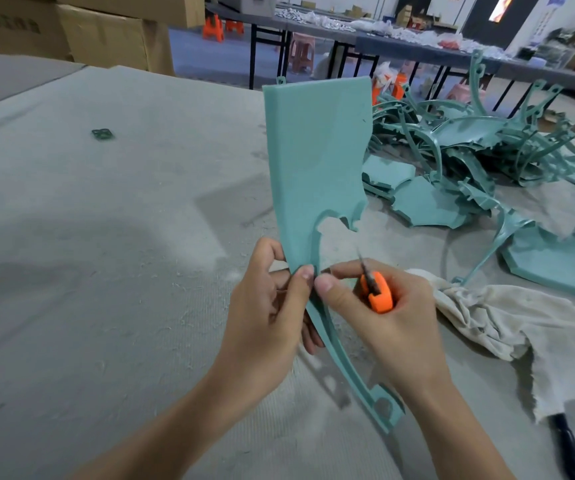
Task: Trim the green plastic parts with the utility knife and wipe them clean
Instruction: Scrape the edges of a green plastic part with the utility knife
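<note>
A tall green plastic part stands upright above the table's middle, its curved leg running down between my hands. My left hand pinches the part's narrow neck with thumb and fingers. Just to its right, my right hand grips an orange utility knife, its thumb pressed against the part's edge and the blade pointing up beside that edge. A crumpled off-white cloth lies on the table right of my right hand.
A pile of green plastic parts covers the right side of the grey felt table. A small green scrap lies far left. Cardboard boxes stand at the back left. A black object pokes out under the cloth.
</note>
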A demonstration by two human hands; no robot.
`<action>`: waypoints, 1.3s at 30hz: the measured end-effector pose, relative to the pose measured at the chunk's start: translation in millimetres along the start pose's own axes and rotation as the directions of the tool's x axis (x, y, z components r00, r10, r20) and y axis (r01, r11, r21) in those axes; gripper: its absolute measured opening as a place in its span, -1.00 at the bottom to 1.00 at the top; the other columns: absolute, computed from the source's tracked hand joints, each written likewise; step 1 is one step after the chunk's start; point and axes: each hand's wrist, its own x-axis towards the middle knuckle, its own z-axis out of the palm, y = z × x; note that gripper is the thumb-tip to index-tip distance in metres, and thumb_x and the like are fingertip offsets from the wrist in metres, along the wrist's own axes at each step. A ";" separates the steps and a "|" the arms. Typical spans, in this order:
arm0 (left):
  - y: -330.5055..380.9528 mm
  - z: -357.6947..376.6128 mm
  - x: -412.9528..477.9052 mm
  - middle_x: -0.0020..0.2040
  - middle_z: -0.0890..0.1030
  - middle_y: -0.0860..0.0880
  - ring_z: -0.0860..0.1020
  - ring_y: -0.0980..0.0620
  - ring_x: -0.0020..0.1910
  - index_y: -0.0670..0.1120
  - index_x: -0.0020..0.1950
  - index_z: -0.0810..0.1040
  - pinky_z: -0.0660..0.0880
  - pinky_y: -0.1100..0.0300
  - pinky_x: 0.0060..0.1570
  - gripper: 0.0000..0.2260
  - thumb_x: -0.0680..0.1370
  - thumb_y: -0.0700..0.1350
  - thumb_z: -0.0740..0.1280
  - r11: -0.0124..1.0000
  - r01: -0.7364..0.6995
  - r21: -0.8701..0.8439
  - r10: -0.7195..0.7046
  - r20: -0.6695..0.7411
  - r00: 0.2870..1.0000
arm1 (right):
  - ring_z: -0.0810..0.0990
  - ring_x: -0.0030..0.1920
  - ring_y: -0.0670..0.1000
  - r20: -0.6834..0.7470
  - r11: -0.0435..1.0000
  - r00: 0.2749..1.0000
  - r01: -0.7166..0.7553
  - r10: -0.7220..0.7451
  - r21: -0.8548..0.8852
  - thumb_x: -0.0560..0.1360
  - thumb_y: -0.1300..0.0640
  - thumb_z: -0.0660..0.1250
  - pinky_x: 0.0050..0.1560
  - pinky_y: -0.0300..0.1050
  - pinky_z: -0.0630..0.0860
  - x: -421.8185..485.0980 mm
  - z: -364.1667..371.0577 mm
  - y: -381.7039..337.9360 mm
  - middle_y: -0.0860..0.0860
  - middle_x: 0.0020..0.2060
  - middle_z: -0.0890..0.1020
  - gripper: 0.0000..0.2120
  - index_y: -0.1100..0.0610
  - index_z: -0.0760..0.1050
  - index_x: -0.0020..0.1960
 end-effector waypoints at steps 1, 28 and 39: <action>-0.1 -0.6 0.3 -0.38 0.61 -0.14 0.53 -0.12 -0.59 -0.09 -0.02 0.33 0.50 0.03 -0.59 -0.86 0.58 -0.04 0.20 1.000 -0.009 0.010 0.009 -0.012 1.000 | 0.41 -0.54 -0.12 0.025 0.999 0.999 0.025 -0.024 -0.037 0.42 -0.03 0.53 -0.44 -0.28 0.36 0.0 0.1 0.3 -0.11 -0.56 0.49 -0.76 0.13 0.63 -0.25; -6.2 -9.1 7.8 -0.38 0.56 -0.15 0.49 -0.15 -0.54 0.05 -0.09 0.38 0.43 0.11 -0.56 -0.94 0.58 -0.03 0.18 1.000 0.000 -0.028 -0.002 -0.087 0.996 | 0.26 -0.45 -0.08 -0.246 0.993 0.967 -0.034 0.062 0.115 0.41 -0.03 0.44 -0.42 -0.25 0.23 6.8 -15.6 8.1 0.10 -0.49 0.35 -0.60 0.33 0.48 -0.28; -5.2 -11.7 11.1 -0.42 0.55 -0.13 0.47 -0.12 -0.57 0.02 -0.05 0.37 0.43 0.11 -0.55 -0.95 0.58 -0.04 0.18 0.998 -0.051 0.022 0.055 -0.210 0.976 | 0.65 -0.33 0.05 0.001 0.997 0.999 -0.036 0.036 -0.064 0.51 0.21 0.45 -0.31 -0.13 0.55 8.4 -19.0 12.8 -0.04 -0.33 0.71 -0.86 -0.03 0.67 -0.10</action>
